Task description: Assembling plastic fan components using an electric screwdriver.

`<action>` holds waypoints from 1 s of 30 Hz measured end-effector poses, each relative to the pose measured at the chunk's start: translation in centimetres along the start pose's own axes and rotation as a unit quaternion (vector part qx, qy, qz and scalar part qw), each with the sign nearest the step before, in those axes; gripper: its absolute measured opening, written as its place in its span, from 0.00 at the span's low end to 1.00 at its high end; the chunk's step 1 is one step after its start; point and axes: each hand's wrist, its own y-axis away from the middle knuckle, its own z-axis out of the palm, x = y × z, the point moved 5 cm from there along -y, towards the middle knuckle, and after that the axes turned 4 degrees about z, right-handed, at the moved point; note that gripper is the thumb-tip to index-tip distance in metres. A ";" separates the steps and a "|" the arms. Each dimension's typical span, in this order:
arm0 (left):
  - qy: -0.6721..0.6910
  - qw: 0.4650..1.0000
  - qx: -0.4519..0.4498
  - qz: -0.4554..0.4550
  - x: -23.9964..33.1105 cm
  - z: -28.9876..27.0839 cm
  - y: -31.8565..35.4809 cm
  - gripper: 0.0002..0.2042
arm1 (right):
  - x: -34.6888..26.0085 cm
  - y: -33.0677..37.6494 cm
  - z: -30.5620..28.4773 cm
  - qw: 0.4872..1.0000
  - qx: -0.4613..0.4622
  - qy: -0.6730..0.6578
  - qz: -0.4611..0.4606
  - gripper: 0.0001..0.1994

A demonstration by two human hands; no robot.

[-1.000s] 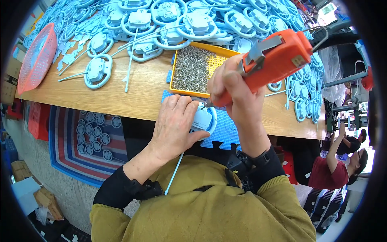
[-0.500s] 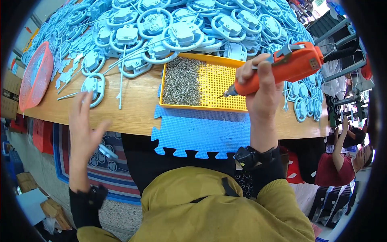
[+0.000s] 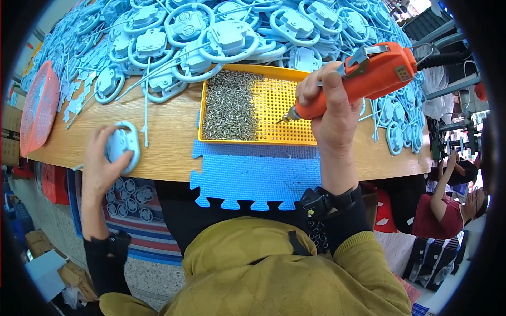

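My left hand [image 3: 99, 166] is closed on a light-blue plastic ring-shaped part [image 3: 129, 141] at the front left of the table, thumb on its near side and fingers behind. My right hand [image 3: 337, 116] grips an orange electric screwdriver [image 3: 369, 79], its bit pointing left and down. The bit is over the bare right side of a yellow perforated tray [image 3: 284, 100]. Small metal screws [image 3: 229, 105] fill the tray's left side. Under the tray's near edge lies a blue foam mat [image 3: 253, 176] that overhangs the table edge.
A large heap of similar light-blue parts [image 3: 229, 39] covers the back of the wooden table [image 3: 168, 155]. A pink basket [image 3: 41, 110] leans at the left. Below the table edge, a blue-rimmed bin [image 3: 129, 197] holds several similar parts. A co-worker [image 3: 440, 213] sits at the right.
My left hand has closed on the ring-shaped part and drawn it slightly nearer. The loose blue part seen below that hand, over the bin, no longer shows there. The screwdriver has shifted slightly left.
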 end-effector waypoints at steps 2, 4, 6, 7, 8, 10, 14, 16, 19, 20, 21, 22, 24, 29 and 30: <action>0.024 0.999 -0.001 0.039 4.2 1.2 0.8 0.26 | -0.2 0.2 -0.5 1.000 0.000 0.013 -0.015 0.11; 0.042 0.997 -0.024 0.060 8.9 1.8 2.4 0.28 | -1.0 0.3 -0.3 0.999 0.001 0.029 -0.014 0.12; 0.061 0.992 -0.031 0.101 12.6 3.9 3.6 0.30 | -1.8 0.5 0.3 0.998 -0.016 0.057 -0.023 0.16; 0.087 0.989 -0.024 0.119 14.4 4.9 3.7 0.30 | -2.7 0.5 0.2 0.998 -0.018 0.057 -0.023 0.16; 0.097 0.986 0.002 0.136 16.0 5.8 3.7 0.31 | -3.4 0.6 0.3 0.998 -0.024 0.038 -0.035 0.17; 0.105 0.982 0.043 0.150 18.1 7.5 3.3 0.31 | -4.9 1.1 1.4 0.997 -0.046 0.031 -0.058 0.20; 0.092 0.985 0.060 0.131 19.2 8.8 2.6 0.32 | -4.8 4.2 4.3 0.992 -0.119 0.038 -0.024 0.21; 0.091 0.984 0.064 0.137 19.1 8.9 2.6 0.31 | -4.2 5.5 5.3 0.988 -0.145 0.051 0.020 0.21; 0.087 0.984 0.067 0.141 19.2 8.8 2.7 0.31 | -3.7 6.3 5.6 0.987 -0.150 0.043 0.041 0.21; 0.086 0.985 0.064 0.139 19.2 8.8 2.7 0.32 | -3.5 6.5 5.7 0.986 -0.150 0.040 0.056 0.21; 0.085 0.985 0.065 0.138 19.1 8.7 2.8 0.32 | -3.4 6.6 5.8 0.986 -0.151 0.039 0.056 0.21; 0.087 0.985 0.061 0.136 19.2 8.7 2.8 0.31 | -3.3 6.7 5.8 0.986 -0.147 0.047 0.065 0.20; 0.090 0.985 0.057 0.134 19.2 8.6 2.8 0.31 | -3.1 6.9 5.8 0.985 -0.144 0.055 0.074 0.20; 0.091 0.985 0.052 0.134 19.3 8.7 2.7 0.31 | -2.8 7.0 6.2 0.990 -0.128 0.030 0.050 0.19; 0.091 0.986 0.052 0.133 19.2 8.8 2.7 0.31 | -2.7 7.1 6.1 0.990 -0.128 0.029 0.051 0.19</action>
